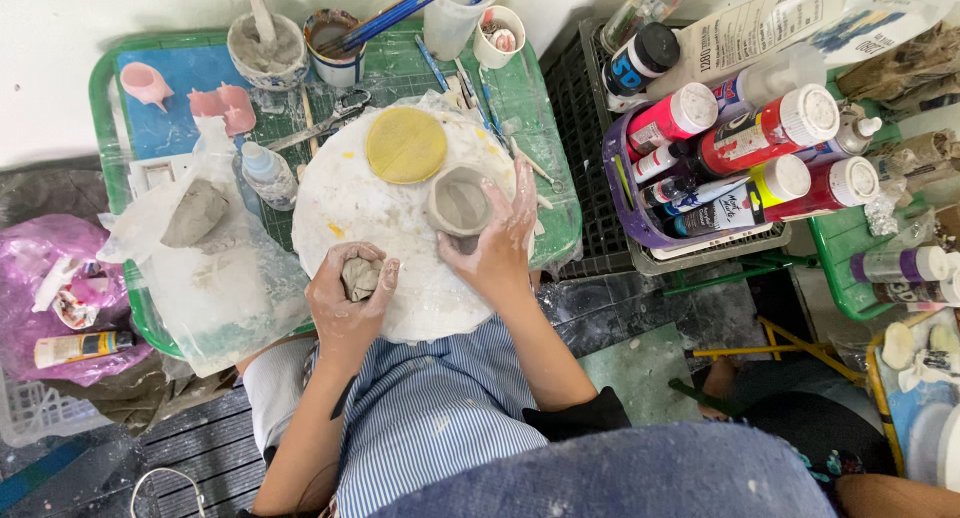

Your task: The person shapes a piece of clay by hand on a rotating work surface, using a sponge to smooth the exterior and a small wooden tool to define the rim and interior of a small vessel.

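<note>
- Left hand [345,293]: fingers curled around a clay lump [360,276], gripping it at the near left edge of the round board [345,213]; the grip keeps the lump off the board.
- Right hand [497,243]: fingers spread against the side of the small clay pot [460,202], apparently to steady it; the pot stands at the board's right.
- Yellow sponge [405,145]: lies at the far side of the board, within reach.
- Spare clay [195,213]: rests on plastic wrap left of the board, probably to keep it moist.
- Paint bottles [760,138]: stacked in a basket, right, well apart.

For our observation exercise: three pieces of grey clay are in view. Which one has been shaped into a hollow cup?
The clay cup beside the right hand, next to the yellow sponge. The lump in the left hand and the one on plastic are solid.
</note>
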